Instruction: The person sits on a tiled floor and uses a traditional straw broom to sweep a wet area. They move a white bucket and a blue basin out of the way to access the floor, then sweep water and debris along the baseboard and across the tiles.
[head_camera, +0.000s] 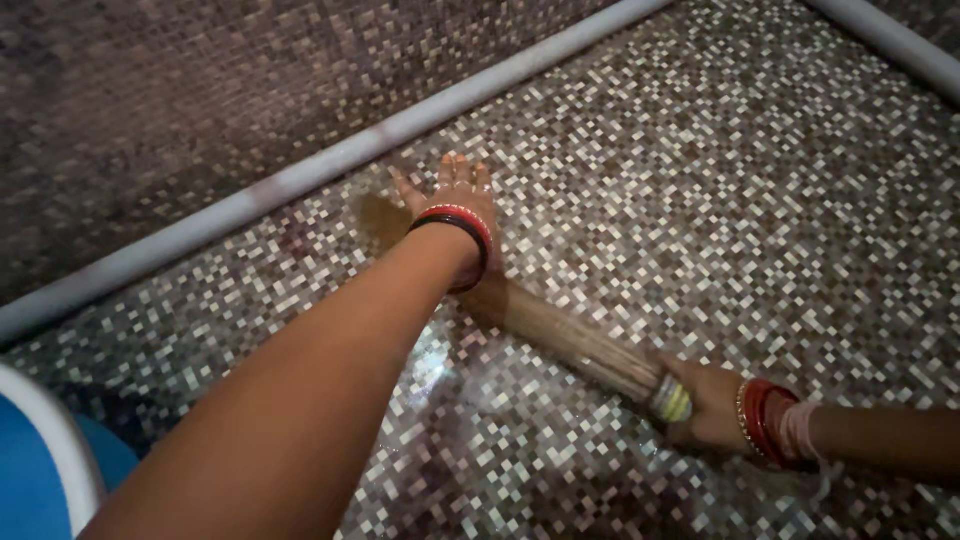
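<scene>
The broom (575, 345) is a bundle of thin, pale brown sticks. It lies low across the mosaic floor, running diagonally. A banded grip of light-coloured rings binds the bundle at the lower-right end. The bristle end points up-left and passes beneath a forearm, so its tip cannot be seen.

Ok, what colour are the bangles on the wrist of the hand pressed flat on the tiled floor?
Red, with one black band, on the left hand; head view.
</scene>
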